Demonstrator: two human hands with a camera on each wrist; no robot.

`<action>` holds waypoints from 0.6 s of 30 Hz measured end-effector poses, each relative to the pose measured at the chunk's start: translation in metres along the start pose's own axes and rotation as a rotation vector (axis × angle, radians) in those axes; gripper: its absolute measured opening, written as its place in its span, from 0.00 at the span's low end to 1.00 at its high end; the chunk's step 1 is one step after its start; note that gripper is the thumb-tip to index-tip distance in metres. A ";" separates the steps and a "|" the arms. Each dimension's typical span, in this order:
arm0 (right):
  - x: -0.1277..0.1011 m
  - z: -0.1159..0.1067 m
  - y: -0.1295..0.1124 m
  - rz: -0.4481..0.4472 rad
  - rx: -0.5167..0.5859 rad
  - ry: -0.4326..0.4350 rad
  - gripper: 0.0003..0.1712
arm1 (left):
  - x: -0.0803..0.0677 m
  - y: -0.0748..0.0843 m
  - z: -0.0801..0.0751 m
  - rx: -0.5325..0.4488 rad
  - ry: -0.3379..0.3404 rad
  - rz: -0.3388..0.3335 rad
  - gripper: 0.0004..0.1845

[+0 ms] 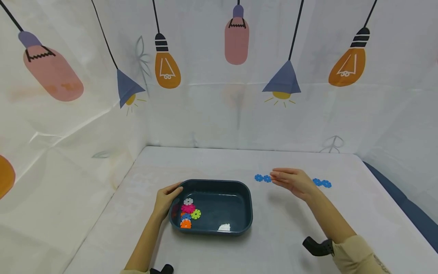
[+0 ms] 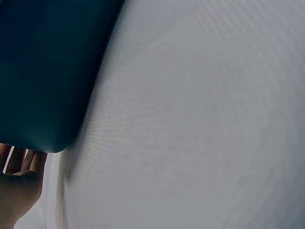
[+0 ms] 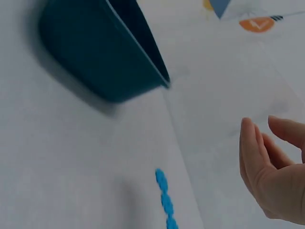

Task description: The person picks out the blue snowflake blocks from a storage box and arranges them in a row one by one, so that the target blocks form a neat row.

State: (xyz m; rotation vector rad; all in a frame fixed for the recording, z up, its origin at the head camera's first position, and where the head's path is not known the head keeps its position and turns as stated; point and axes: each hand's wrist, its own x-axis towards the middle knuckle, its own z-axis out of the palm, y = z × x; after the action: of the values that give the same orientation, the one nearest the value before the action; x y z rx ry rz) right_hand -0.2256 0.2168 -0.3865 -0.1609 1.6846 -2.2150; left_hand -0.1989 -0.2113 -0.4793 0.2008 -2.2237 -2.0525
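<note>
— Sleeved right forearm nearest the lens, then the white table [image 1: 212,163], cloth-covered, matte, printed with lamps on the backdrop.

— Next in size?

— Dark teal plastic tub [image 1: 245,213], rounded rectangle, smooth and rigid, standing left of centre. Left hand [image 1: 166,198] curled round its near-left rim corner, steadying it. Probably light; rim looks the best hold.

— And the right hand?

— Right hand [image 1: 293,182] hovering flat, fingers straight and together, gripping nothing, above a row of blue snowflake discs [image 1: 262,178] lying flat on the table right of the tub; more of the row beyond the wrist [image 1: 322,183].

— Handling?

— Judged thin, stiff, notched plastic, very light; likely slippery on cloth, best pinched by the edge.

— Inside the tub?

— Loose discs in pink [image 1: 188,208], green, orange, blue, white, heaped at the left end.
</note>
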 end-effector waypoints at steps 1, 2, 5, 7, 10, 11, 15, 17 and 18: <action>0.003 0.009 0.001 0.010 -0.012 -0.009 0.21 | 0.000 0.000 0.000 0.002 -0.001 0.001 0.20; 0.005 0.018 0.003 0.018 -0.022 -0.017 0.23 | 0.000 0.000 0.000 0.006 -0.001 0.002 0.20; 0.012 0.043 0.008 0.045 -0.055 -0.039 0.26 | 0.000 0.000 0.000 0.011 -0.001 -0.001 0.20; 0.015 0.058 0.012 0.060 -0.070 -0.064 0.27 | -0.001 0.000 -0.001 0.013 -0.003 -0.006 0.20; 0.020 0.079 0.021 0.079 -0.094 -0.118 0.27 | -0.001 0.000 -0.001 0.014 -0.004 -0.018 0.21; 0.021 0.086 0.025 0.090 -0.098 -0.135 0.26 | -0.001 0.000 -0.001 0.014 -0.005 -0.020 0.21; 0.026 0.112 0.042 0.131 -0.124 -0.195 0.26 | -0.002 0.001 0.000 0.009 -0.008 -0.023 0.21; 0.028 0.124 0.051 0.157 -0.143 -0.209 0.26 | -0.002 0.001 0.000 0.007 -0.008 -0.022 0.21; 0.029 0.130 0.056 0.170 -0.154 -0.213 0.26 | -0.002 0.002 0.001 0.006 -0.009 -0.021 0.20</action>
State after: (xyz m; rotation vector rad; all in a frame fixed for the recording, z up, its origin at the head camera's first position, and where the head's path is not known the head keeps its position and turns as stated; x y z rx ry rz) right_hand -0.2025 0.0759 -0.4060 -0.2714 1.6831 -1.8762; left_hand -0.1972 -0.2104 -0.4778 0.2174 -2.2427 -2.0617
